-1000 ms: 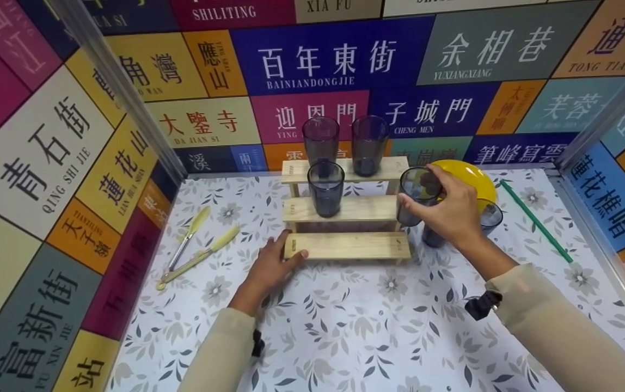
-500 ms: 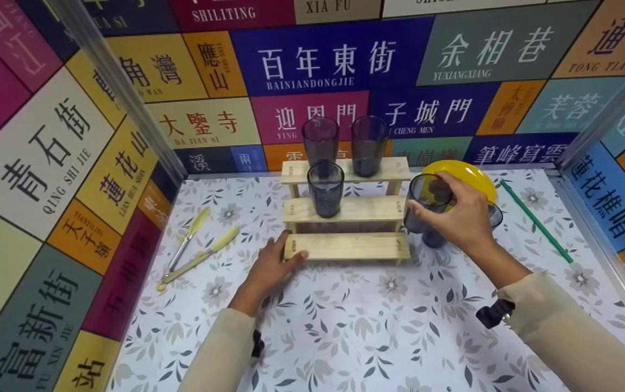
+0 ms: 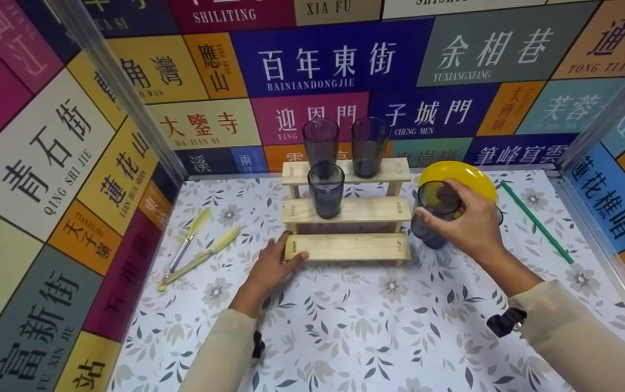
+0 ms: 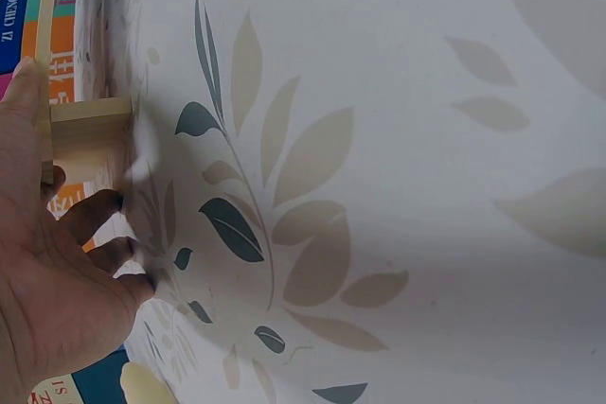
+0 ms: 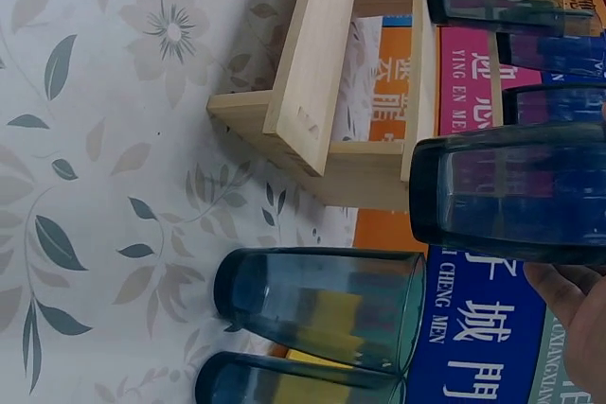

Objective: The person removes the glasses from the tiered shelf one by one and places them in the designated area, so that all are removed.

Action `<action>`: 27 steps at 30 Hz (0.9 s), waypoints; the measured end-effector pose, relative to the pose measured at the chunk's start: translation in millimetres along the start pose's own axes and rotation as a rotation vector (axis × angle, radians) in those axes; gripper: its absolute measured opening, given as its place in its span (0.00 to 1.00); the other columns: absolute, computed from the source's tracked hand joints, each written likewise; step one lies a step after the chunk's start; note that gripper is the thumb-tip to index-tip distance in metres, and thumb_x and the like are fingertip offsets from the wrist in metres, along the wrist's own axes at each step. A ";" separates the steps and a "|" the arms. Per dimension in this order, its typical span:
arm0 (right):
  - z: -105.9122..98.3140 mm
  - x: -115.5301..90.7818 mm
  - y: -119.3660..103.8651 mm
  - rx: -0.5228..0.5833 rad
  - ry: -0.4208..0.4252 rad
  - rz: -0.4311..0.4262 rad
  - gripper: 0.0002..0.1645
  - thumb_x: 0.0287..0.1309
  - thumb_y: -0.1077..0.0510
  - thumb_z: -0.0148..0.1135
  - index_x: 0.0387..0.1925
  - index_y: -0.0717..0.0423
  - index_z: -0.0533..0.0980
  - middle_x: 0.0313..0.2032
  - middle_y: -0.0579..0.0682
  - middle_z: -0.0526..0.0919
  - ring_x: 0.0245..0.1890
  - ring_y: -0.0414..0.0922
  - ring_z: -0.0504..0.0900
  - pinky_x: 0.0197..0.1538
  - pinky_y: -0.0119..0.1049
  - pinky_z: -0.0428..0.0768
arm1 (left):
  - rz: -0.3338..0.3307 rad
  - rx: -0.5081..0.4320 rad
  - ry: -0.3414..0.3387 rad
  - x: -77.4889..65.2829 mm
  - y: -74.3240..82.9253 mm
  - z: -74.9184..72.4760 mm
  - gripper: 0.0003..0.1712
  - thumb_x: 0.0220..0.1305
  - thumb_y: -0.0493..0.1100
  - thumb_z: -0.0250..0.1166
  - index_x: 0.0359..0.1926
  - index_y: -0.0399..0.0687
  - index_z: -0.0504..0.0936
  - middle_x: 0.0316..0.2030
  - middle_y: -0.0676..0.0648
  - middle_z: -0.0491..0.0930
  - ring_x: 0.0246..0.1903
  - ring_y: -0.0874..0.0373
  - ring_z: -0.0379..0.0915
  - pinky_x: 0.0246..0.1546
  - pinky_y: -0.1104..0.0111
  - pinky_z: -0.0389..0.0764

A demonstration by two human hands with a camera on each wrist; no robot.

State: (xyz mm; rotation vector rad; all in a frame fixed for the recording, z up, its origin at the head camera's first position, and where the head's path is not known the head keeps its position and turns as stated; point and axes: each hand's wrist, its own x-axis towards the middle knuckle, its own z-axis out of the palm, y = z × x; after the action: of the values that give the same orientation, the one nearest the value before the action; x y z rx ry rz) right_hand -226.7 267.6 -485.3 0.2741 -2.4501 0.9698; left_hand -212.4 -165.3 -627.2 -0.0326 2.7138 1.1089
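My right hand (image 3: 473, 223) grips a smoky dark drinking glass (image 3: 436, 198) between thumb and fingers, to the right of a three-step wooden stand (image 3: 348, 247). In the right wrist view the held glass (image 5: 511, 191) is raised beside two more glasses standing on the table, the nearer glass (image 5: 317, 305) in full sight. My left hand (image 3: 274, 267) holds the left end of the lowest step, thumb at its front edge; other fingers (image 4: 109, 253) reach down by the tabletop. The top step bears a left glass (image 3: 320, 142) and a right glass (image 3: 370, 149). One glass (image 3: 326, 191) occupies the middle step.
A yellow plate (image 3: 467, 177) lies behind the right hand. Farther right is a long green stick (image 3: 535, 222). Tongs with pale yellow tips (image 3: 226, 238) lie spread at the left. Printed panels (image 3: 334, 60) wall in the floral-covered table (image 3: 345, 326) at the back and sides.
The right hand has carried its glass rightward and toward me, away from the middle step's right end. The left hand and the glasses on the stand stay in place.
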 end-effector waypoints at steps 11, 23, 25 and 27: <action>-5.4 -8.9 10.2 0.002 0.008 -0.026 0.45 0.49 0.48 0.91 0.65 0.62 0.83 0.48 0.65 0.91 0.44 0.60 0.87 0.45 0.27 0.71 | -0.002 -0.008 -0.001 -0.2 0.1 0.2 0.56 0.72 0.80 0.61 0.90 0.66 0.54 0.88 0.29 0.49 0.87 0.26 0.46 0.80 0.28 0.59; -12.7 -23.7 18.1 -0.011 -0.029 0.002 0.46 0.50 0.49 0.91 0.67 0.61 0.81 0.53 0.67 0.89 0.53 0.66 0.87 0.54 0.60 0.82 | 0.001 -0.004 -0.003 -0.4 -1.0 -0.1 0.56 0.73 0.80 0.61 0.90 0.65 0.54 0.87 0.28 0.49 0.86 0.25 0.46 0.81 0.28 0.59; -13.2 -26.4 19.9 -0.015 -0.030 0.008 0.46 0.50 0.48 0.91 0.67 0.60 0.82 0.54 0.67 0.90 0.53 0.66 0.87 0.55 0.58 0.82 | -0.006 -0.006 -0.004 0.0 -1.2 0.4 0.56 0.72 0.80 0.61 0.90 0.66 0.54 0.88 0.29 0.49 0.87 0.26 0.45 0.81 0.28 0.58; -13.7 -29.0 21.5 -0.018 -0.033 0.013 0.46 0.50 0.48 0.91 0.67 0.60 0.81 0.55 0.67 0.90 0.54 0.66 0.87 0.55 0.59 0.82 | -0.012 -0.010 -0.004 -0.3 -1.2 0.8 0.56 0.72 0.81 0.61 0.90 0.67 0.54 0.88 0.29 0.48 0.87 0.26 0.45 0.81 0.28 0.58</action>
State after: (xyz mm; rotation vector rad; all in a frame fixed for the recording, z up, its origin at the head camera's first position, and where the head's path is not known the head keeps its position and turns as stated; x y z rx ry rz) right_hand -204.3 292.8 -504.0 0.2703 -2.4924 0.9552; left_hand -211.9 -165.6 -628.5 -0.0486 2.7010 1.1186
